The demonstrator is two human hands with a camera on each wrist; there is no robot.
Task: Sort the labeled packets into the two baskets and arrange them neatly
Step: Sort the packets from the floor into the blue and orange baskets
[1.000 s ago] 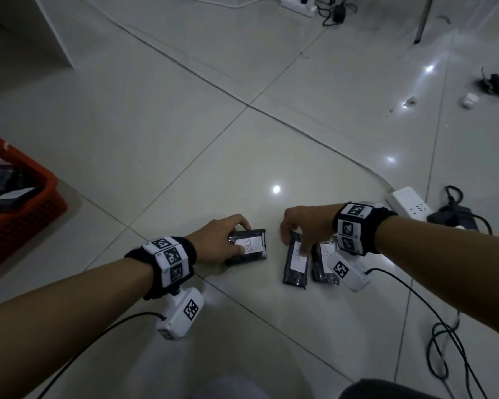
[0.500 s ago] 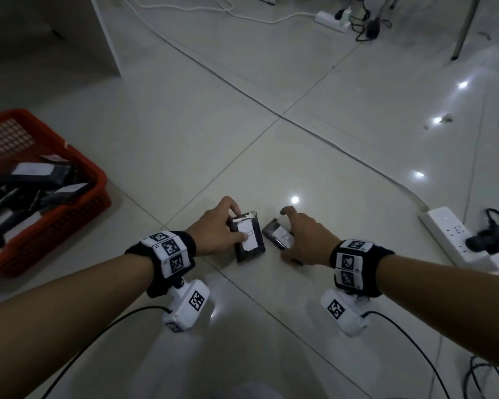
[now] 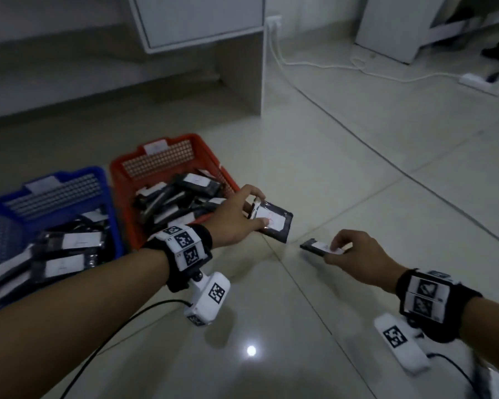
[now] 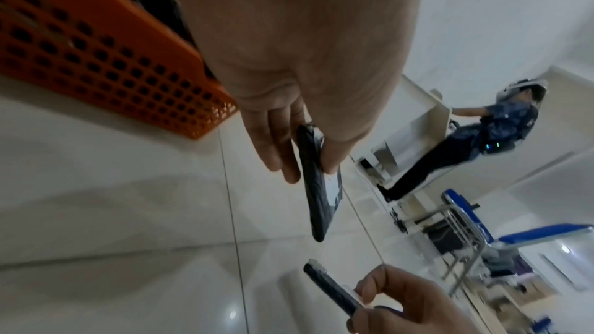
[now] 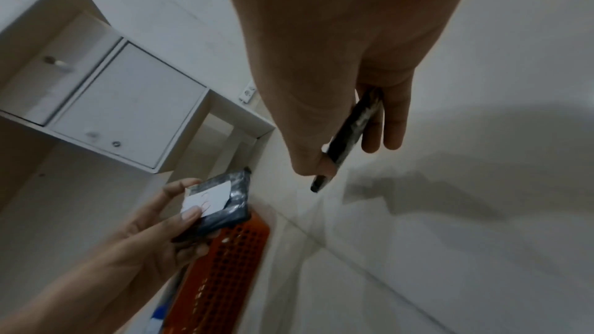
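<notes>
Left to right: blue basket (image 3: 0, 214) and red basket (image 3: 124, 180), side by side on the floor (image 3: 357, 182), each part-filled with loosely heaped dark packets; each carries a white tag on its far rim, too blurred to read. A second ago both hands pressed packets on the floor and only the red basket showed; now both packets are lifted and the view has swung to the baskets, so delivery is judged under way. Left hand (image 3: 236, 217), grip closed on a wide packet (image 3: 271, 223) just beside the red basket's near corner; its white label bears a faint red mark, illegible. Right hand (image 3: 355, 251) pinches a thin packet (image 3: 314, 246) above the floor, label unreadable.
</notes>
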